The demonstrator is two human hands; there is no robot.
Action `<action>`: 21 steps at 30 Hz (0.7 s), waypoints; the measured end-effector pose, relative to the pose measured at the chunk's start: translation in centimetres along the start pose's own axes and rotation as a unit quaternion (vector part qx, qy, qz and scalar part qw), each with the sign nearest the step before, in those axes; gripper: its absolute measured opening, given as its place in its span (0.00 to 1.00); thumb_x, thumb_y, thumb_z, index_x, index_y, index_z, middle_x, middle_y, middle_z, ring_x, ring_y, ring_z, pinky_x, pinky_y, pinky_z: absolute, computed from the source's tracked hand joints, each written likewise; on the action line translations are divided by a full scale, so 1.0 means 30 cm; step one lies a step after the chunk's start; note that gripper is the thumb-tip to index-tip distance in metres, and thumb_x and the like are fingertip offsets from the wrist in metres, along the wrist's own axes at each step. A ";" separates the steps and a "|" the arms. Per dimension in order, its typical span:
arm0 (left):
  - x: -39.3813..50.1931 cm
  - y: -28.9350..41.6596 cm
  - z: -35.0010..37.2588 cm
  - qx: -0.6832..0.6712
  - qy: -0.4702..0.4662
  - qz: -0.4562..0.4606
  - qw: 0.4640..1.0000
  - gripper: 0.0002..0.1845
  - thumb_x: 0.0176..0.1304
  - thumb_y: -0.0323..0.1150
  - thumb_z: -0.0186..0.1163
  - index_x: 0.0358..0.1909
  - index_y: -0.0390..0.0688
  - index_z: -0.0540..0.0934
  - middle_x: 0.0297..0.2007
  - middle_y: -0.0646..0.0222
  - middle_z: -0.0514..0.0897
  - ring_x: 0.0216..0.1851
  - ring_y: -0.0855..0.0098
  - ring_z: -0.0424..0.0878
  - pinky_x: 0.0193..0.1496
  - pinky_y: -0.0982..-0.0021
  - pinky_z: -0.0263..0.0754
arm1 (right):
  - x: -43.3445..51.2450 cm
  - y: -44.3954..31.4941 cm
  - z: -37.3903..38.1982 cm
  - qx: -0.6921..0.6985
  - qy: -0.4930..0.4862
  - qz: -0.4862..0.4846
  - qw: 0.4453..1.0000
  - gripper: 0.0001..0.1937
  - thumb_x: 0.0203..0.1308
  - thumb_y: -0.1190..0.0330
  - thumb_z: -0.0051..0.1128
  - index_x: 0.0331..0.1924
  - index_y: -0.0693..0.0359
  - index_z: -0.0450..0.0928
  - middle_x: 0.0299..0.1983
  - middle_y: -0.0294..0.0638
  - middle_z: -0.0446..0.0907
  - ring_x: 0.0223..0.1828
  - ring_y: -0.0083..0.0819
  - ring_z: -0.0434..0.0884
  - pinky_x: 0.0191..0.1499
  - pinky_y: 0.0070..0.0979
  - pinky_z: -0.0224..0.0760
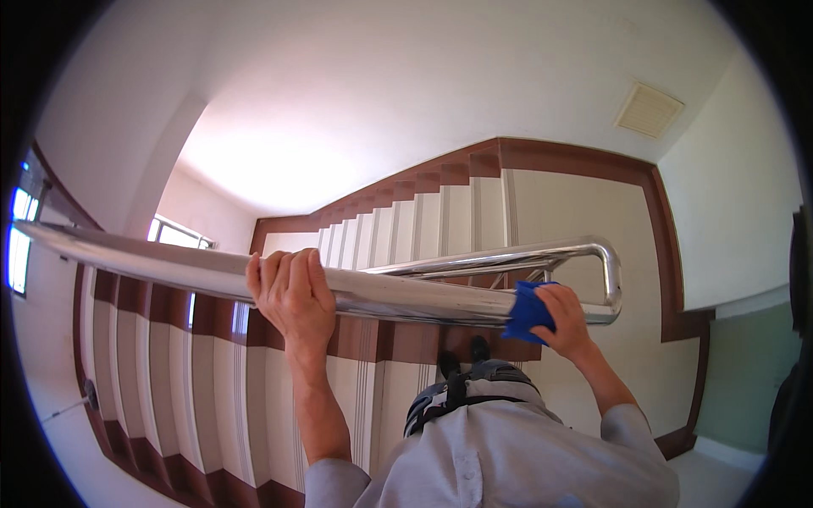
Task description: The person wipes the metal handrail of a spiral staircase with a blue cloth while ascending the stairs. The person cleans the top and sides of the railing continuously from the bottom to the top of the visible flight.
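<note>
A polished metal stair handrail (pixel 419 296) crosses in front of me from the left rim to a rounded bend on the right. My left hand (pixel 293 289) lies over the rail with its fingers curled around the far side. Further right, near the bend, my right hand (pixel 564 317) presses a blue cloth (pixel 530 312) onto the rail. The cloth wraps over the tube, and part of it hangs on the near side. The thumb and fingers of that hand pinch it.
Pale steps with brown edging (pixel 222 387) descend on the left. Behind the rail, another flight (pixel 406 222) meets the landing (pixel 578 209). A beige vent (pixel 649 109) is set in the white wall. My dark shoes (pixel 463 357) stand close below the rail.
</note>
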State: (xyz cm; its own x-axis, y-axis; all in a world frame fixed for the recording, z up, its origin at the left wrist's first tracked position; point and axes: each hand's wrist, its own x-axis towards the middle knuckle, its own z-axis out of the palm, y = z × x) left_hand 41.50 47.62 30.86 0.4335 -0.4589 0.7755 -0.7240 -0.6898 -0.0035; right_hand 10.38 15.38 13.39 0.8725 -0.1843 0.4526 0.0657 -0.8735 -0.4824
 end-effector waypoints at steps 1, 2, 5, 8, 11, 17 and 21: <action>0.002 0.004 0.001 -0.005 0.002 -0.006 1.000 0.14 0.82 0.33 0.62 0.34 0.43 0.88 0.34 0.66 0.92 0.45 0.61 0.87 0.75 0.48 0.67 | -0.026 0.026 -0.007 -0.014 -0.003 0.011 1.000 0.39 0.60 0.49 0.77 0.71 0.63 0.79 0.66 0.55 0.79 0.66 0.60 0.78 0.73 0.57 0.69; 0.003 0.007 0.003 -0.009 0.008 -0.009 1.000 0.13 0.81 0.33 0.62 0.34 0.42 0.88 0.33 0.66 0.92 0.44 0.61 0.87 0.75 0.49 0.67 | -0.045 0.043 -0.012 -0.022 -0.003 0.015 1.000 0.39 0.60 0.49 0.76 0.70 0.65 0.78 0.65 0.56 0.80 0.66 0.61 0.78 0.72 0.57 0.69; 0.003 0.015 0.005 -0.012 0.015 -0.015 1.000 0.13 0.80 0.33 0.63 0.34 0.43 0.88 0.33 0.66 0.92 0.43 0.61 0.87 0.75 0.49 0.68 | -0.044 0.030 0.022 -0.032 0.016 0.015 0.999 0.39 0.64 0.45 0.72 0.69 0.68 0.78 0.64 0.58 0.80 0.65 0.63 0.78 0.72 0.59 0.69; 0.002 0.018 0.005 -0.019 0.022 -0.019 0.999 0.12 0.79 0.33 0.64 0.33 0.44 0.88 0.33 0.67 0.92 0.43 0.62 0.87 0.74 0.48 0.68 | 0.046 -0.071 0.092 -0.038 0.059 -0.017 0.997 0.39 0.67 0.43 0.71 0.69 0.68 0.78 0.64 0.58 0.80 0.64 0.62 0.79 0.71 0.59 0.68; 0.001 0.019 0.004 -0.027 0.027 -0.021 0.999 0.11 0.77 0.31 0.65 0.33 0.44 0.87 0.32 0.66 0.92 0.44 0.63 0.87 0.74 0.49 0.68 | 0.181 -0.216 0.144 -0.032 0.048 -0.033 0.998 0.39 0.66 0.44 0.72 0.69 0.68 0.78 0.64 0.57 0.80 0.64 0.62 0.79 0.71 0.59 0.69; 0.006 0.019 -0.004 -0.036 0.022 -0.036 0.998 0.09 0.74 0.30 0.67 0.33 0.43 0.87 0.31 0.67 0.90 0.42 0.62 0.87 0.72 0.50 0.69 | 0.454 -0.476 0.204 0.015 0.022 -0.078 0.997 0.38 0.65 0.51 0.76 0.72 0.66 0.76 0.63 0.55 0.80 0.62 0.58 0.78 0.68 0.56 0.71; 0.004 0.017 -0.004 -0.042 0.024 -0.037 0.998 0.07 0.73 0.29 0.67 0.33 0.43 0.87 0.31 0.68 0.89 0.42 0.62 0.87 0.72 0.49 0.69 | 0.512 -0.521 0.203 0.046 0.004 -0.089 0.995 0.37 0.67 0.52 0.75 0.74 0.64 0.75 0.64 0.55 0.79 0.62 0.59 0.78 0.68 0.55 0.71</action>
State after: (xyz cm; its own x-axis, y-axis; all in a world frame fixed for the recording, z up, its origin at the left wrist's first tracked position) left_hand 41.12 47.29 31.01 0.4617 -0.3799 0.8015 -0.7349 -0.6699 0.1058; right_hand 25.70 28.94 23.31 0.8390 -0.0339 0.5431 0.2633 -0.8481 -0.4597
